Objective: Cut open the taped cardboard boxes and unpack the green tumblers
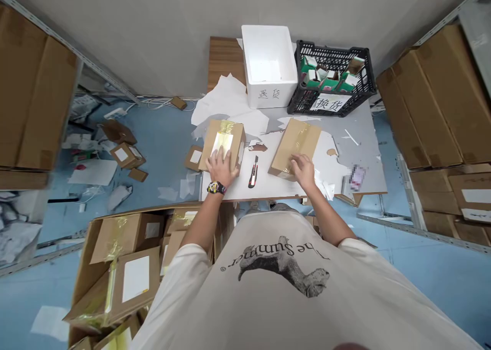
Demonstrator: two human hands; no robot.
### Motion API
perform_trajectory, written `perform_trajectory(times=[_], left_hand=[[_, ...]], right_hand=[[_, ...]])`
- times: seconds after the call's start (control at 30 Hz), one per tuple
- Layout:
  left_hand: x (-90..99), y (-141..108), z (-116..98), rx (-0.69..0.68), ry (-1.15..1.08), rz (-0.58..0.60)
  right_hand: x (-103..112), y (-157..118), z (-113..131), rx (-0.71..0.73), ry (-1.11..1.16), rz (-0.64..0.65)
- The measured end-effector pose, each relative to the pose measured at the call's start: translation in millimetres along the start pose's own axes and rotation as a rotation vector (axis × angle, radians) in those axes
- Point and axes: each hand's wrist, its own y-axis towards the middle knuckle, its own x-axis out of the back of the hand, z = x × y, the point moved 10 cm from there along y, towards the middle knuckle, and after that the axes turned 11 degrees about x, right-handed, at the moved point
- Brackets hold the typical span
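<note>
On the left part of the table (264, 183), a taped cardboard box (230, 131) with a white label lies under my left hand (220, 167), whose fingers are spread on its top. My right hand (302, 170) rests on the near right part of a second taped box (301, 138), fingers slightly bent and apart, not gripping. Between the two boxes lies a red and black utility knife (253, 172), touched by neither hand.
A white foam bin (266, 92) and a black crate (333, 107) holding green and white cartons stand at the table's back. A large carton (86, 268) full of boxes is at lower left. Shelves with cartons (441, 94) flank both sides.
</note>
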Motion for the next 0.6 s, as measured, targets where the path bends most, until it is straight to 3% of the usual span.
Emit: perform_trajectory(times=[0.07, 0.17, 0.23, 0.3, 0.47, 0.6], left_hand=[[-27.3, -17, -18, -0.039, -0.089, 0.065], [-97.9, -47, -44, -0.052, -0.039, 0.315], [-134.1, -56, -39, 0.081, 0.072, 0.379], [-157.2, -57, -23, 0.242, 0.144, 0.396], [-183.5, -51, -1, 0.473, 0.020, 0.467], [-166.4, -52, -13, 0.618, -0.466, 0.276]], right_hand=[[16, -1, -19, -0.036, -0.041, -0.042], [31, 3, -38, -0.079, -0.050, -0.069], [36, 9, -41, -0.071, -0.044, -0.063], [39, 17, -41, -0.041, -0.034, -0.036], [54, 41, -57, -0.002, 0.006, 0.043], [78, 74, -102, -0.050, 0.028, 0.024]])
